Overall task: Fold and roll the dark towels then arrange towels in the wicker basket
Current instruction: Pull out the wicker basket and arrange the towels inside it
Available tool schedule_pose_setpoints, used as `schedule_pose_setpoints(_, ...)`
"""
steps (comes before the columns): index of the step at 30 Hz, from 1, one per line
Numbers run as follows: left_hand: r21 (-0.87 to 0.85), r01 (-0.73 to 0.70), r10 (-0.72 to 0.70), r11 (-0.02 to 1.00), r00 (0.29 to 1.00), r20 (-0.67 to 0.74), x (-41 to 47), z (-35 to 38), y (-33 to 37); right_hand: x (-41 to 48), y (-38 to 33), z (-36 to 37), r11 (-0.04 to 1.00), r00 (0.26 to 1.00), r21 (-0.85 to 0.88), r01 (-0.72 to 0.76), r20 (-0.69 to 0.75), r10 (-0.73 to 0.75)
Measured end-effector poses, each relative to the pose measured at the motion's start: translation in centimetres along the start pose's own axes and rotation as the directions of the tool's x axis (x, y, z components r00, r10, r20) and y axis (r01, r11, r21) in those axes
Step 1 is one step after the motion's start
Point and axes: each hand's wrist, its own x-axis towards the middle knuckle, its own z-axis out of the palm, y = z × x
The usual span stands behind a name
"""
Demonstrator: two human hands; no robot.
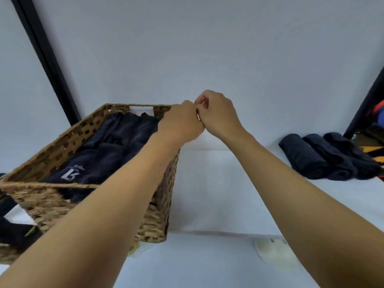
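A wicker basket (52,150) stands at the left on a white surface, with several dark navy towels (116,140) inside, one bearing a white logo. Three rolled dark towels (324,156) lie side by side at the far right. My left hand (180,123) and my right hand (218,113) are raised above the basket's far right corner, fingers curled and touching each other. No towel is in either hand. A small pale thing shows between the fingers; I cannot tell what it is.
White surface (218,183) spreads between basket and rolled towels, with a step edge near the front. Dark cloth (12,229) lies at the left by the basket. A pale round object (274,252) sits at the front right. Colourful items (374,129) fill the far right edge.
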Motion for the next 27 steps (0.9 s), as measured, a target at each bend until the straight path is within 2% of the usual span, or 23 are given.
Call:
schedule_pose_setpoints(4, -0.221, 0.057, -0.012, 0.974, 0.980, 0.198, 2.2, 6.9, 7.0, -0.4, 8.5, -5.7, 0.962, 0.975, -0.171, -0.215, 0.011, 0.220)
schedule_pose_setpoints(7, -0.394, 0.176, -0.029, 0.902, 0.936, 0.351, 3.5, 12.6, 11.8, -1.1, 15.9, -9.4, 0.881, 0.922, -0.320, -0.348, 0.051, 0.383)
schedule_pose_setpoints(10, -0.493, 0.309, -0.054, 0.813, 0.884, 0.465, 4.7, 18.1, 15.9, -1.8, 22.7, -11.8, 0.791, 0.868, -0.455, -0.409, 0.075, 0.491)
schedule_pose_setpoints(14, -0.524, 0.417, -0.099, 0.743, 0.842, 0.530, 5.6, 24.1, 19.6, -2.3, 28.2, -12.7, 0.725, 0.840, -0.555, -0.409, 0.082, 0.536)
schedule_pose_setpoints(17, -0.525, 0.480, -0.140, 0.703, 0.817, 0.560, 6.9, 27.8, 20.0, -2.7, 29.8, -12.3, 0.709, 0.857, -0.606, -0.361, 0.084, 0.508)
schedule_pose_setpoints(20, -0.534, 0.543, -0.174, 0.648, 0.788, 0.590, 9.0, 32.1, 18.7, -3.0, 30.6, -11.9, 0.646, 0.880, -0.692, -0.323, 0.031, 0.474)
schedule_pose_setpoints(27, -0.599, 0.636, -0.195, 0.487, 0.747, 0.635, 6.4, 29.1, 20.1, -2.0, 31.5, -10.7, 0.495, 0.821, -0.811, -0.313, 0.031, 0.570)
